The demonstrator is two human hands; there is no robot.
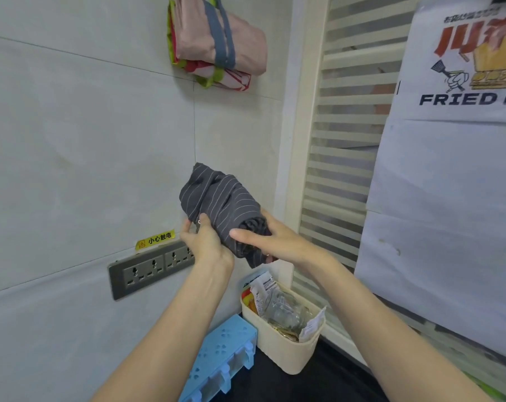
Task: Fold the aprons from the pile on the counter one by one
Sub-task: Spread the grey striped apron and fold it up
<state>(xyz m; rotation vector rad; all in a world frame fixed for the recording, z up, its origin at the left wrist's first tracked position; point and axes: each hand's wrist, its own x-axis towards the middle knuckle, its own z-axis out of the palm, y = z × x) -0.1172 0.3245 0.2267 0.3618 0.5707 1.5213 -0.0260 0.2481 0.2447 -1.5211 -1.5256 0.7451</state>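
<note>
Both bare forearms rise from the bottom edge of the frame and converge toward its centre, held up in the air. The left hand (206, 242) sits just left of centre, fingers curled and thumb pointing upward, gripping the dark striped apron (221, 203) from below. The right hand (270, 242) meets it from the right, palm turned inward, thumb stretched leftward across the bundle.

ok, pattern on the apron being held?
Dark grey apron with thin pale pinstripes; head view.
</note>
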